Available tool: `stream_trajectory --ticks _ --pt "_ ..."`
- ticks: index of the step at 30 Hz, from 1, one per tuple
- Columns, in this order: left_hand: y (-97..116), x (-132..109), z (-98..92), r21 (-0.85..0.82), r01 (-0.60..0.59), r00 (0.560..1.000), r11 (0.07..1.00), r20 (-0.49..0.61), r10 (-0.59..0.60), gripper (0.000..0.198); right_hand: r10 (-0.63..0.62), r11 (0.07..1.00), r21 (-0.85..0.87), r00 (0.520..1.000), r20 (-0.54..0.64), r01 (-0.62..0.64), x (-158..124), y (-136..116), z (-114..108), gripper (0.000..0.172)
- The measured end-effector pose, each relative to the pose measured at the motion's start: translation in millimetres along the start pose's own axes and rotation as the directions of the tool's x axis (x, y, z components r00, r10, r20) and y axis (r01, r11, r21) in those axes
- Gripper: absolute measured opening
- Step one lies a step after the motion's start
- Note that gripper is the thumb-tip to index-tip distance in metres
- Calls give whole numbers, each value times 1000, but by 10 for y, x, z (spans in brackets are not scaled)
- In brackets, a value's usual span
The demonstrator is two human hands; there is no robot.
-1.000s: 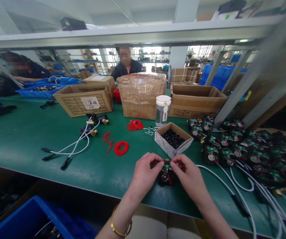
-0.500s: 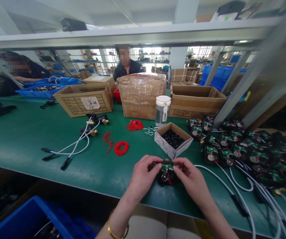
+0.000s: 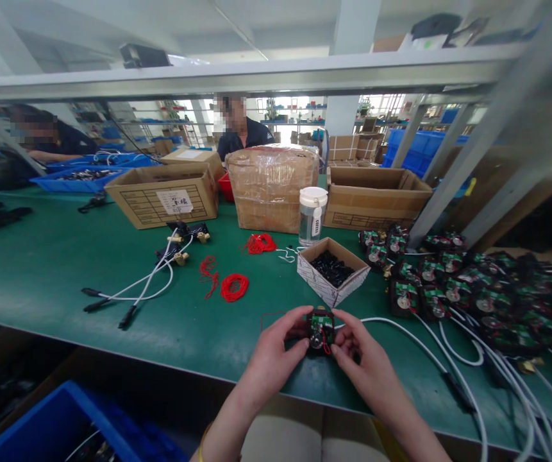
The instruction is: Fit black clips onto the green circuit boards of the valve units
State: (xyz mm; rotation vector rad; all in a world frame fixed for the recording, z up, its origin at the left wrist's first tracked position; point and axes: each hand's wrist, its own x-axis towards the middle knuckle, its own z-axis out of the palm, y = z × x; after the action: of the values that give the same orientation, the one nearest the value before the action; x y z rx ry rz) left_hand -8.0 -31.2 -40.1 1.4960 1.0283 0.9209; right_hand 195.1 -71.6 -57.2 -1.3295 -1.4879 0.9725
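Between my two hands is a small black housing with a green circuit board (image 3: 321,330), a round metallic part and red wires showing on its face. My left hand (image 3: 276,350) grips its left edge with thumb and fingers. On its right edge, my right hand (image 3: 359,350) does the same, fingers curled. A white cable (image 3: 395,324) runs off to the right from behind the right fingers. Just beyond the hands stands an open cardboard box of small black parts (image 3: 331,269). A thin red wire (image 3: 273,316) lies beside my left fingers.
Many similar circuit-board housings (image 3: 453,289) with white cables crowd the right side. Red wire coils (image 3: 234,287) and white-cabled parts (image 3: 150,276) lie left. A lidded cup (image 3: 311,218) and cardboard boxes (image 3: 276,192) stand behind. A blue bin (image 3: 83,417) sits below the front edge. Two people sit across.
My thumbs have moved down from the top of the circuit-board housing to its lower sides, showing more of its face. A thin red wire now shows beside my left hand.
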Motion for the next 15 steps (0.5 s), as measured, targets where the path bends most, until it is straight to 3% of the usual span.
stream_trajectory --ticks 11,15 --pt "21 0 107 17 6 998 1000 -63 -5 66 -4 1000 12 998 -61 5 -3 20 101 60" --pt "22 -9 153 51 21 995 998 -96 -16 67 7 1000 23 1000 -22 -7 -14 29 80 65"
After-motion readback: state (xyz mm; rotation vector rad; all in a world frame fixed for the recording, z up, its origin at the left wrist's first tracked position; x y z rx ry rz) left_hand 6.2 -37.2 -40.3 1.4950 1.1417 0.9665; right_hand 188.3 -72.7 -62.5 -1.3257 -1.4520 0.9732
